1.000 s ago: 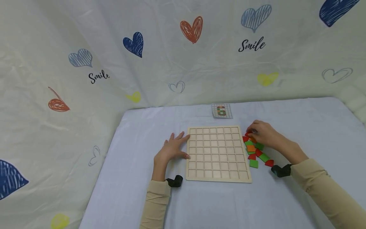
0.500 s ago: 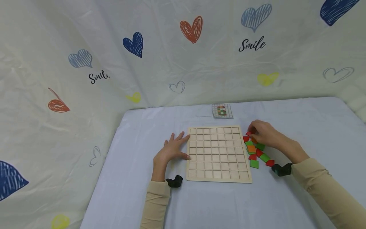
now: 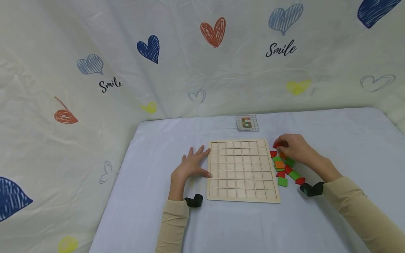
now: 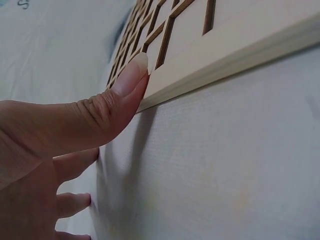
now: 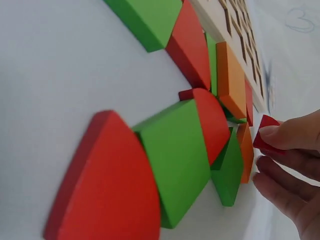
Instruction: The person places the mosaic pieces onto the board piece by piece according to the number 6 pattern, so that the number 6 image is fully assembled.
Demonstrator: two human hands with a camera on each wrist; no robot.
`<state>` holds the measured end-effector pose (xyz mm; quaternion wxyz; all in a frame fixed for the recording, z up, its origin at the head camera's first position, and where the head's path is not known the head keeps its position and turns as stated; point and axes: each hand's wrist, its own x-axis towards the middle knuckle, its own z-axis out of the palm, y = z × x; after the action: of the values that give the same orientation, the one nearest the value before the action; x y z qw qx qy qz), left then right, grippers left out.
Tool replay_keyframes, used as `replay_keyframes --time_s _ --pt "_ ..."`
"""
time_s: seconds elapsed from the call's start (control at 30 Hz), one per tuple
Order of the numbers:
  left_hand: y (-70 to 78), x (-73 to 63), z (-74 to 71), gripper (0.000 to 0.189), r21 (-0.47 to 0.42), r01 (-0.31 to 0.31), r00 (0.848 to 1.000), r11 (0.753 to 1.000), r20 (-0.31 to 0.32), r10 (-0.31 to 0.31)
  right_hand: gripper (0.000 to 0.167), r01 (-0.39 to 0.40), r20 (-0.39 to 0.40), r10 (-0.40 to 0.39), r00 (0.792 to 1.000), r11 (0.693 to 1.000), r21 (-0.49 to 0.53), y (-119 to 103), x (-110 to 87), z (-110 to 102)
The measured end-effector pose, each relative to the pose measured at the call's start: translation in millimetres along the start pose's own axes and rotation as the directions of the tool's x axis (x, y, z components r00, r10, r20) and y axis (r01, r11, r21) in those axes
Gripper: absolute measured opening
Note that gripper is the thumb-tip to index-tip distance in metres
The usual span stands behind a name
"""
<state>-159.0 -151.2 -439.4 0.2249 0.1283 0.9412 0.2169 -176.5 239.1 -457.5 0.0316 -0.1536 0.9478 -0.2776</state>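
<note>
My left hand lies spread at the left edge of a light wooden grid board, thumb and index finger touching its rim. In the left wrist view the thumb presses on the board's edge, its fingers straight. My right hand pinches a red block between thumb and fingers, just above the loose blocks at the board's right side. Below it lie several flat red, green and orange blocks, among them a green square, an orange square and a red quarter-round piece.
A small printed card with a coloured pattern on a grid lies behind the board. White cloth covers the table. A curtain with hearts hangs behind. Each wrist carries a black camera mount.
My right hand has lifted the red block slightly away from the other blocks. The left hand stays on the board's edge.
</note>
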Motion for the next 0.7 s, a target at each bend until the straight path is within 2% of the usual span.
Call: replay_keyframes --time_s 0.1,0.3,0.37,0.47,0.7 --pt "0.8 -0.5 -0.2 0.103 -0.009 0.000 1.000 1.000 0.000 0.000 0.014 -0.002 -0.036 0.002 0.999 1.000 0.015 -2.3 -2.1 -0.6" --pt "0.6 -0.9 0.1 0.103 -0.020 0.003 1.000 1.000 -0.003 -0.003 0.024 0.021 -0.096 -0.018 0.995 0.999 0.032 -5.0 -4.9 0.7" --pt "0.4 -0.9 0.0 0.103 -0.022 0.004 1.000 1.000 -0.005 -0.004 0.022 0.029 -0.105 -0.024 0.994 0.999 0.044 -7.0 -5.4 0.6" --pt "0.6 -0.6 -0.3 0.103 -0.025 0.006 1.000 1.000 -0.004 -0.006 0.017 0.032 -0.106 -0.025 0.994 0.997 0.065 -10.8 -5.8 0.2" --pt "1.1 -1.6 -0.4 0.103 -0.025 0.003 1.000 1.000 0.001 -0.003 0.013 -0.026 -0.067 0.035 0.997 0.991 0.134 -16.5 -5.6 3.9"
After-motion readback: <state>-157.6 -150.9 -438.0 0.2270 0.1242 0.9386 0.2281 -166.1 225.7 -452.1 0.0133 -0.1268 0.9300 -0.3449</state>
